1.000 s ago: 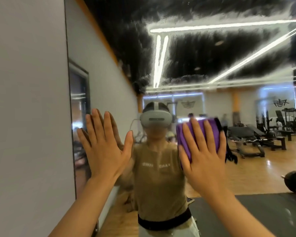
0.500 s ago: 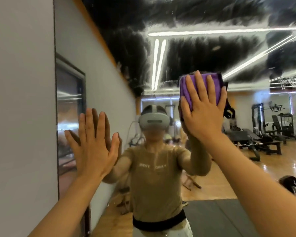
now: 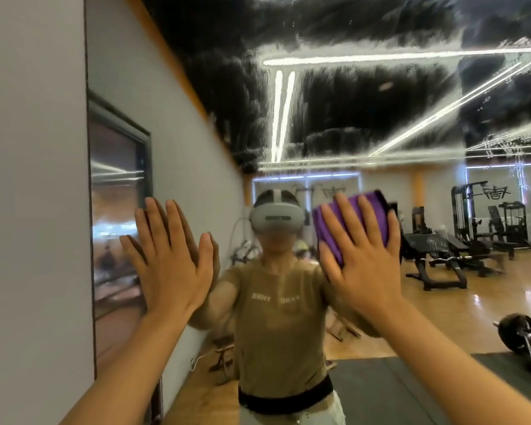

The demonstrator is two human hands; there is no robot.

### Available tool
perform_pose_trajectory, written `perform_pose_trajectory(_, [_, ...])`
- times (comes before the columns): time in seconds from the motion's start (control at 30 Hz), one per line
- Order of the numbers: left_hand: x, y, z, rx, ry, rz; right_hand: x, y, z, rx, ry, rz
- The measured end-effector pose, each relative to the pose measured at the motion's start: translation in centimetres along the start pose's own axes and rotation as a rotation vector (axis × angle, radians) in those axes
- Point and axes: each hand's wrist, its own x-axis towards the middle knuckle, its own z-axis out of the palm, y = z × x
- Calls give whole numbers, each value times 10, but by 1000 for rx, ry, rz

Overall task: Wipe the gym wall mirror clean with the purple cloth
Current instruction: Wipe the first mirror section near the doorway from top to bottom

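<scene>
The wall mirror point(image 3: 380, 124) fills most of the view, streaked with wet smears across its upper part. My right hand point(image 3: 365, 256) presses the folded purple cloth point(image 3: 377, 210) flat against the glass with straight, spread fingers, at about head height right of centre. My left hand point(image 3: 172, 265) lies flat on the mirror near its left edge, fingers straight, holding nothing. Most of the cloth is hidden behind my right hand.
A grey wall point(image 3: 31, 210) borders the mirror on the left. The glass reflects a person in a headset and tan shirt, gym benches point(image 3: 442, 250), weight machines and a barbell point(image 3: 521, 335) on the wooden floor.
My right hand has slid the cloth down the glass from its higher position half a second ago, back to about head height. My left hand stayed flat on the mirror.
</scene>
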Motion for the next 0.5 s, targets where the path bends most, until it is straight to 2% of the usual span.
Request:
perform_pose_trajectory(0.13, [-1,-7,1,9,-4,23,80,15,-9,19,27,8])
perform_pose_trajectory(0.23, [-1,-8,0,15,-8,27,93,19,-13,40,37,38])
perform_pose_trajectory(0.37, [-2,-7,-1,12,3,34,30,8,-6,50,49,84])
perform_pose_trajectory(0.5, [-3,-7,2,6,24,30,-52,5,2,11,17,36])
